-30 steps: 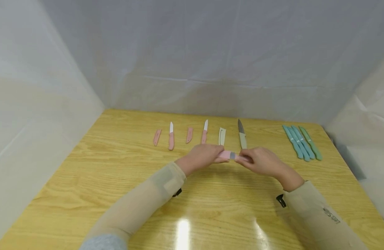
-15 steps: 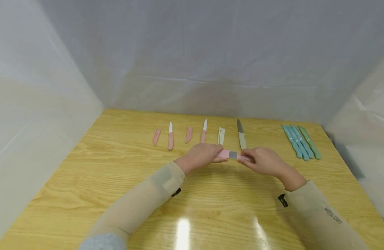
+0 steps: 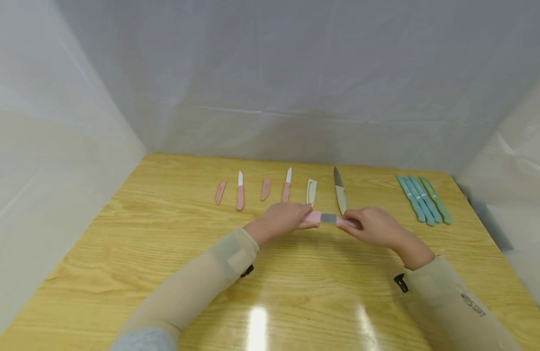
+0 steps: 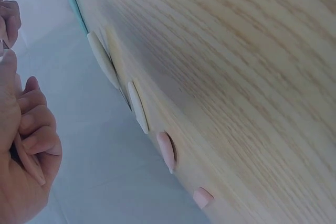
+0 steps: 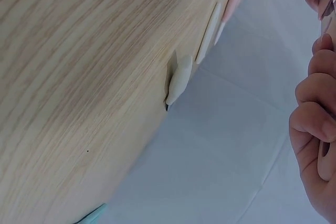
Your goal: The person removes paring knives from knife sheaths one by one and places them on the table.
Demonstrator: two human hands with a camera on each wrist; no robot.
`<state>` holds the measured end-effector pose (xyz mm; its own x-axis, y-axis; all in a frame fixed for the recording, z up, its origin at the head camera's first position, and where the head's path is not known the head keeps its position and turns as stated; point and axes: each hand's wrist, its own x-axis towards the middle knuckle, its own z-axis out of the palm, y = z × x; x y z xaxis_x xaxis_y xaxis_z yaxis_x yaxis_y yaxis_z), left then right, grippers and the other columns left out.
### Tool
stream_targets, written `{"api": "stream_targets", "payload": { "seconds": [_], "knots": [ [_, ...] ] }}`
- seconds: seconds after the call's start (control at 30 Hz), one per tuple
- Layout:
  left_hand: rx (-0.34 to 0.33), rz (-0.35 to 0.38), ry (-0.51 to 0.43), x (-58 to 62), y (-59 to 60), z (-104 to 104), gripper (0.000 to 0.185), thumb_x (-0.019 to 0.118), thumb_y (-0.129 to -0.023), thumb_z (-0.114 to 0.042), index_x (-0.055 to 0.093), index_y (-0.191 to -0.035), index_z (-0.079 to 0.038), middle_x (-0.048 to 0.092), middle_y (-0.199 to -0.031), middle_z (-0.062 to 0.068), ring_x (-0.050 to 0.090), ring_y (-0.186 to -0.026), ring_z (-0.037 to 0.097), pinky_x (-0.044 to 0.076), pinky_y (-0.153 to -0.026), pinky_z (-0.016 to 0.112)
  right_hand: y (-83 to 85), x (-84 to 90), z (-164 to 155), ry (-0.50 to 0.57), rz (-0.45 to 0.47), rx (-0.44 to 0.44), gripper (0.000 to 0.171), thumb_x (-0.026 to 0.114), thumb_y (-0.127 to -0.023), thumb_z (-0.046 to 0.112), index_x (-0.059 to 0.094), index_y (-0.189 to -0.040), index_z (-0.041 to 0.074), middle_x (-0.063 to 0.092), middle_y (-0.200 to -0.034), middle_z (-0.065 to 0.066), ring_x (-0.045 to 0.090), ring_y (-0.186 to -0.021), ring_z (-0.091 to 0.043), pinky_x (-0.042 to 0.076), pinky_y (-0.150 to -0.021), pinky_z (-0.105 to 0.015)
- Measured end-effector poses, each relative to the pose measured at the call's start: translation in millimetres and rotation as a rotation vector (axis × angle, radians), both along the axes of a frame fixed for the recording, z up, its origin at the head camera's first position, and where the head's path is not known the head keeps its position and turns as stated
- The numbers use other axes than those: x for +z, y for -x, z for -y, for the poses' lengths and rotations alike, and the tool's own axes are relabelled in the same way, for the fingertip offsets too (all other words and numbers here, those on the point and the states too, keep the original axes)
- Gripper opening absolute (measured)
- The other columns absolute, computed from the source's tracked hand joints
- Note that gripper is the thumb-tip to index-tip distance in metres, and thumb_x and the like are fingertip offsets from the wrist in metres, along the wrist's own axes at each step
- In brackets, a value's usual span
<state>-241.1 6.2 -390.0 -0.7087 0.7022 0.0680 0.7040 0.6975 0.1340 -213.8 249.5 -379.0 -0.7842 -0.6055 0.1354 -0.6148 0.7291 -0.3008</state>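
Over the table in the head view, a knife with a grey blade (image 3: 328, 218) spans my two hands, a pink part at each end. My left hand (image 3: 284, 219) grips the left pink part and my right hand (image 3: 374, 225) grips the right one. Which part is the handle and which the sheath, I cannot tell. Fingers curl round the pink pieces in both wrist views, hiding much of them. Just beyond the hands lie a cream sheath (image 3: 311, 190) and a cream-handled knife (image 3: 340, 196) with a dark blade.
Two pink-handled knives, one left (image 3: 240, 195) and one partly behind my left hand (image 3: 287, 190), lie beside pink sheaths (image 3: 220, 192). Several sheathed blue knives (image 3: 421, 202) and a green knife (image 3: 437, 201) lie at the right. A pale curtain (image 3: 296, 97) hangs behind the table.
My right hand has moved slightly right, away from the left hand. More of the grey blade shows between the two pink parts. The other knives and sheaths have not moved.
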Motion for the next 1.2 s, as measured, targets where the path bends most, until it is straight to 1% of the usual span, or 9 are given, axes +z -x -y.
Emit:
{"api": "stream_targets", "payload": {
  "seconds": [0.27,0.47,0.77,0.9,1.2],
  "knots": [
    [0.003,0.001,-0.019,0.4,-0.2,2.4,0.034,0.053,-0.097,-0.045,0.059,-0.094,-0.011,0.061,-0.076,0.0,0.05,-0.061,0.01,0.042,-0.051,0.02,-2.3,3.0,-1.3,0.001,0.016,-0.016,0.029,0.057,-0.098,0.03,0.052,-0.073,0.019,0.029,-0.054,0.01,0.022,-0.046,-0.001,0.026,-0.051,-0.021],
    [-0.005,-0.004,-0.028,-1.0,0.3,4.4,0.035,0.053,-0.097,-0.044,0.061,-0.096,-0.01,0.062,-0.076,0.0,0.05,-0.061,0.009,0.042,-0.052,0.02,-2.1,1.6,-2.2,-0.004,0.02,-0.026,0.03,0.056,-0.099,0.031,0.051,-0.072,0.019,0.029,-0.054,0.01,0.022,-0.046,-0.001,0.026,-0.051,-0.021],
    [0.0,-0.011,-0.023,-2.3,0.2,5.3,0.035,0.053,-0.097,-0.045,0.061,-0.095,-0.011,0.061,-0.075,0.0,0.049,-0.059,0.009,0.041,-0.05,0.02,-2.1,0.0,-2.6,-0.012,0.027,-0.037,0.028,0.056,-0.099,0.033,0.054,-0.075,0.019,0.032,-0.053,0.01,0.025,-0.046,-0.002,0.028,-0.051,-0.022],
    [-0.005,-0.029,-0.024,-2.5,-0.5,5.7,0.035,0.054,-0.097,-0.045,0.062,-0.097,-0.01,0.063,-0.076,0.001,0.05,-0.059,0.009,0.043,-0.05,0.02,-2.2,-0.5,-3.0,-0.017,0.031,-0.038,0.026,0.056,-0.099,0.032,0.057,-0.076,0.019,0.034,-0.053,0.01,0.027,-0.046,-0.002,0.029,-0.051,-0.022],
    [-0.006,-0.03,-0.015,-2.7,-1.3,5.8,0.037,0.053,-0.098,-0.045,0.063,-0.1,-0.01,0.064,-0.077,0.001,0.05,-0.058,0.009,0.042,-0.049,0.019,-2.4,-1.6,-4.2,-0.022,0.032,-0.044,0.026,0.055,-0.099,0.033,0.058,-0.077,0.019,0.035,-0.053,0.01,0.027,-0.046,-0.002,0.029,-0.051,-0.022]
  ]
}}
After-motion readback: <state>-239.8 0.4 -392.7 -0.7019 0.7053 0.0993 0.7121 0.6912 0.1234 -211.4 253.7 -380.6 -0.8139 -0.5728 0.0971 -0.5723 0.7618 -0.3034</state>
